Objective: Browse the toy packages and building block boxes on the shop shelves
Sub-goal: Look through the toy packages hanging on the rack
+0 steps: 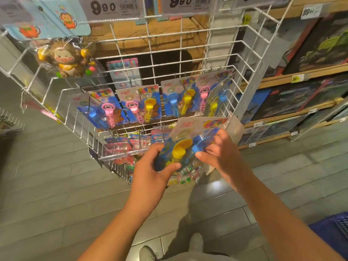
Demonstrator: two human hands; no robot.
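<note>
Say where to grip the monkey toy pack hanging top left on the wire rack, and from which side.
Probably grip the monkey toy pack by its flat blue header card, coming from the front, thumb on the face and fingers behind. The card is stiff and flat; the clear bag below bulges and looks crinkly, so it would slip. Both hands, left hand and right hand, now hold the bubble toy pack.

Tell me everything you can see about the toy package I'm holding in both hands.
The toy package is a blister card: blue printed backing, pale top with red lettering and a colourful logo, and a clear plastic shell over a yellow toy and a blue toy. It is tilted, top edge away, in front of the wire rack. The left hand grips its lower left edge; the right hand grips its right side.
</note>
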